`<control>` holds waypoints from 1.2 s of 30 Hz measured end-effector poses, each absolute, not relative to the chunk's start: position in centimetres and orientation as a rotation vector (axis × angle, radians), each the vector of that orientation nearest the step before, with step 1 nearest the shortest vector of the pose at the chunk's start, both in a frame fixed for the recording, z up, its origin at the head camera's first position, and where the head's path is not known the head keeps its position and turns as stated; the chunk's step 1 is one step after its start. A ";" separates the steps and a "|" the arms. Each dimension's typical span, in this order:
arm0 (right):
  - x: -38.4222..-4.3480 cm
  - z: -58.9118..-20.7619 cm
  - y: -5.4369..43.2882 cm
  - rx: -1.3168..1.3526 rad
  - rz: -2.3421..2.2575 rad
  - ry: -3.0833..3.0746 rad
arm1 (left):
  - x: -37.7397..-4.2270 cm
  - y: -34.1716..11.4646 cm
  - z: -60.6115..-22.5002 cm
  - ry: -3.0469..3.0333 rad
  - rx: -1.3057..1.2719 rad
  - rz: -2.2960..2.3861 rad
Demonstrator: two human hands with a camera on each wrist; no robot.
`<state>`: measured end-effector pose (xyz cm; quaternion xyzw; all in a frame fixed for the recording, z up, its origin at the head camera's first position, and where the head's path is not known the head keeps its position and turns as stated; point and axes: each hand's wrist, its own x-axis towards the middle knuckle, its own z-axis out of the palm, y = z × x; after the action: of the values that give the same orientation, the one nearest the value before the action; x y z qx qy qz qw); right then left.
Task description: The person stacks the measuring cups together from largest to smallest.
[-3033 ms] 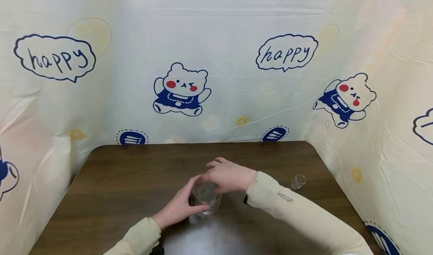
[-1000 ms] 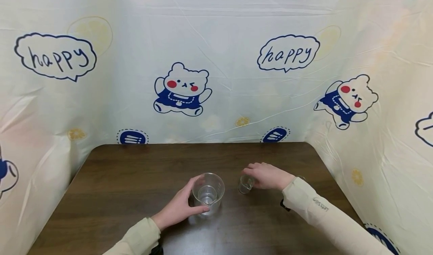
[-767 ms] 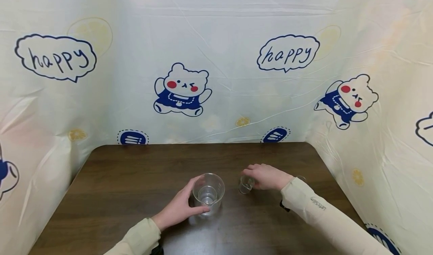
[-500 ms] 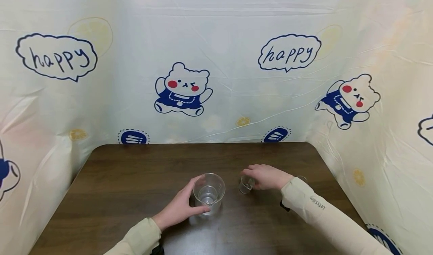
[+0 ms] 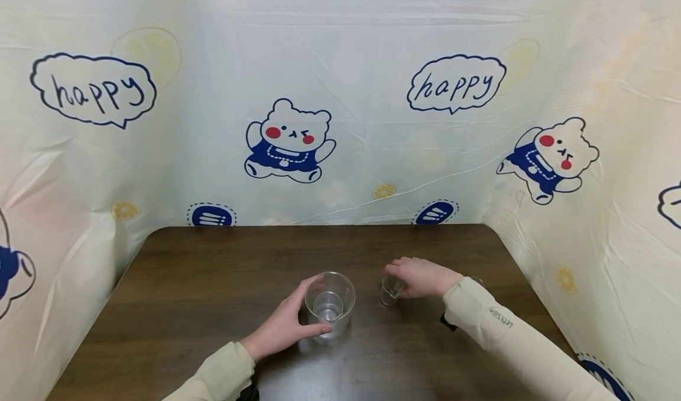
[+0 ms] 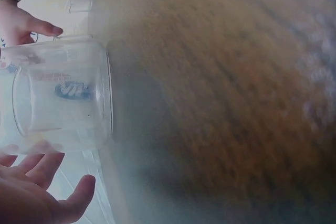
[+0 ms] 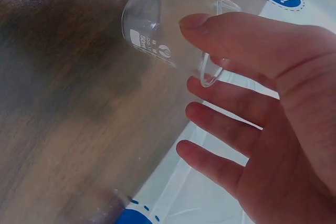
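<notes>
In the head view my left hand (image 5: 289,324) grips the side of a large clear glass beaker (image 5: 344,323) standing on the table. Nested inside it is a smaller beaker (image 5: 328,307); the left wrist view shows its outline through the outer wall. To their right, my right hand (image 5: 425,277) pinches a small glass beaker (image 5: 389,296) near its rim. White print marks that small beaker (image 7: 152,30) in the right wrist view, where thumb and index finger are at its rim and the other fingers are spread off it.
Just behind my right sleeve, the rim of another tiny beaker (image 5: 479,281) barely shows. The dark wooden table (image 5: 239,259) has rounded far corners. A pale printed curtain (image 5: 367,152) surrounds its back and sides.
Three seconds ago my right hand was at the large beaker; it moved right to the small beaker and has held nearly still for the last second. My left hand kept its grip.
</notes>
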<state>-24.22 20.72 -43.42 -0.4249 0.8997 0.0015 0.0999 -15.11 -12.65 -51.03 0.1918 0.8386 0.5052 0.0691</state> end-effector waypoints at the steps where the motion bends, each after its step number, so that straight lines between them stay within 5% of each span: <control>1: -24.2 -43.4 20.7 -1.260 0.015 2.663 | -15.1 -12.7 -51.0 2.525 0.583 1.520; 36: -20.7 -35.9 18.9 -1.363 0.074 2.703 | -15.0 -12.7 -50.8 2.491 0.574 1.538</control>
<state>-20.71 18.91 -35.87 -0.4494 0.8912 0.0245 0.0566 -15.03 -12.74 -50.80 0.1917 0.8325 0.5138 0.0790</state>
